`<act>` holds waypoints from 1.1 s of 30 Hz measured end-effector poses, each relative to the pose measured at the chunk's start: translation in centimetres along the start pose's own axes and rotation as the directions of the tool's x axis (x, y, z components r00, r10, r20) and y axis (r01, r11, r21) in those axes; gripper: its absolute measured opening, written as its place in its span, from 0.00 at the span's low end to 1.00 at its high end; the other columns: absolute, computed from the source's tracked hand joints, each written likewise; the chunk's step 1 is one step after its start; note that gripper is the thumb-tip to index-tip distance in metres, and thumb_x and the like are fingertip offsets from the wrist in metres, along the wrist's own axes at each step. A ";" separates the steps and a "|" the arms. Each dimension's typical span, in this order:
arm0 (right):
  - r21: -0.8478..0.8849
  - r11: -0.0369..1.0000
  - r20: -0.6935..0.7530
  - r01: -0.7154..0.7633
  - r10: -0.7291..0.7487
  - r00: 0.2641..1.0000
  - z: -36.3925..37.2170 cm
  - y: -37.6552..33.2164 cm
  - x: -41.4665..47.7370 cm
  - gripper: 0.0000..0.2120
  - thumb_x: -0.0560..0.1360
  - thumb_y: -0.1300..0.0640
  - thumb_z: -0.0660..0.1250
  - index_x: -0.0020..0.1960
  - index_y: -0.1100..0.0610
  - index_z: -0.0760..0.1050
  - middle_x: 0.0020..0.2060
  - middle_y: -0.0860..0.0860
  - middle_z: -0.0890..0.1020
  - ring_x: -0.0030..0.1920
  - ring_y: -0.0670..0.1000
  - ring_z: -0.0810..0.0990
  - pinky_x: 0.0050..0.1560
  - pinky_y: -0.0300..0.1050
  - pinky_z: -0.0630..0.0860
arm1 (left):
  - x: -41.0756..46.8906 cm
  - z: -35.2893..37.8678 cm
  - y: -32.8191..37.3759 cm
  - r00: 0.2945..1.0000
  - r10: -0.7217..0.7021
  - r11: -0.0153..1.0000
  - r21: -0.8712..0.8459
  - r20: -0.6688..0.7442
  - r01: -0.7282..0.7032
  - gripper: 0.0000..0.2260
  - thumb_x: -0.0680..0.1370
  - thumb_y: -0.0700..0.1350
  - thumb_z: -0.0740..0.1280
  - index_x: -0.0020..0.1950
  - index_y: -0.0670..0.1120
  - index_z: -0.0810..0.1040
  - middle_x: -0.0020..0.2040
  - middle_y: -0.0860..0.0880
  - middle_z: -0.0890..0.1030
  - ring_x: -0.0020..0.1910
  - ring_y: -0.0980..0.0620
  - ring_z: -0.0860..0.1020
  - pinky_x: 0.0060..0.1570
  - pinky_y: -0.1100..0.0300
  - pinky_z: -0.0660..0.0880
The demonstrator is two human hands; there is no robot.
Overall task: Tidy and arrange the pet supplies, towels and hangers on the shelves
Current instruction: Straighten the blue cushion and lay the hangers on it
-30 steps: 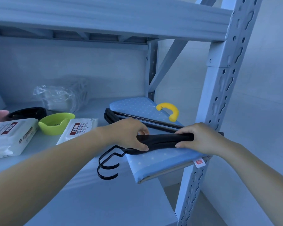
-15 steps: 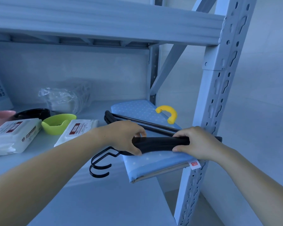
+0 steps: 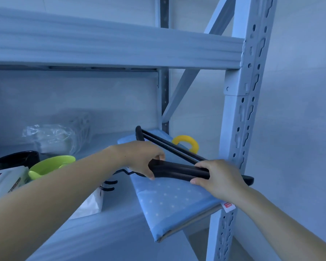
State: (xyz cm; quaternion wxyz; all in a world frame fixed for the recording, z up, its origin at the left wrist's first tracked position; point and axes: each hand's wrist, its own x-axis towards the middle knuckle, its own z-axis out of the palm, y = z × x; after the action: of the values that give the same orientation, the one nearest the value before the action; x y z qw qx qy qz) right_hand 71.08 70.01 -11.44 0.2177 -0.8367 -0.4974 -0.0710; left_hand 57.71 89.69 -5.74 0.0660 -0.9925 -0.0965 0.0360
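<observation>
black hangers [image 3: 179, 171] lie crosswise, hooks pointing left; left hand [image 3: 143, 161] and right hand [image 3: 217, 178] grip them.

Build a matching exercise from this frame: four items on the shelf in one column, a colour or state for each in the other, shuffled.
Items:
1. hangers
2. bowl
3. ring
4. padded board

Descriptions:
A. yellow, lying at the board's far end
B. blue with white dots, overhanging the shelf edge
C. black, gripped by both hands
D. lime green, left of the arms

Pairs: 1-C, 2-D, 3-A, 4-B
</observation>
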 end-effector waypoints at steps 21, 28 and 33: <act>0.146 0.982 -0.070 0.117 -0.108 0.992 2.0 -3.1 3.6 0.16 0.71 0.54 0.72 0.59 0.52 0.78 0.55 0.46 0.80 0.56 0.45 0.76 0.57 0.39 0.72 | 7.3 3.2 -11.0 0.988 0.119 0.992 -0.053 0.100 -0.114 0.19 0.68 0.44 0.73 0.49 0.62 0.68 0.45 0.57 0.75 0.45 0.51 0.77 0.45 0.45 0.78; 0.285 0.958 -0.114 0.034 -0.001 0.993 2.2 -0.9 2.9 0.23 0.65 0.47 0.76 0.59 0.47 0.77 0.56 0.37 0.76 0.57 0.34 0.72 0.57 0.28 0.68 | 6.5 3.4 -5.5 0.952 0.300 0.915 -0.262 -0.069 -0.307 0.20 0.71 0.52 0.72 0.61 0.54 0.73 0.52 0.59 0.77 0.50 0.60 0.74 0.49 0.63 0.71; 0.304 0.950 -0.184 0.071 -0.014 0.983 3.0 -0.5 2.1 0.22 0.64 0.49 0.77 0.56 0.47 0.78 0.53 0.36 0.78 0.55 0.34 0.74 0.54 0.24 0.67 | 5.9 4.4 -2.1 0.935 0.276 0.892 -0.302 -0.223 -0.336 0.17 0.72 0.52 0.71 0.60 0.52 0.75 0.53 0.58 0.79 0.51 0.59 0.75 0.51 0.58 0.73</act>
State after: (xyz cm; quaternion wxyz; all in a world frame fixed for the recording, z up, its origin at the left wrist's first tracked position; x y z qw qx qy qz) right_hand 71.45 73.22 -13.27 0.3884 -0.7715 -0.4987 -0.0720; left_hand 62.75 93.46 -10.11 -0.1024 -0.9911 0.0628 -0.0576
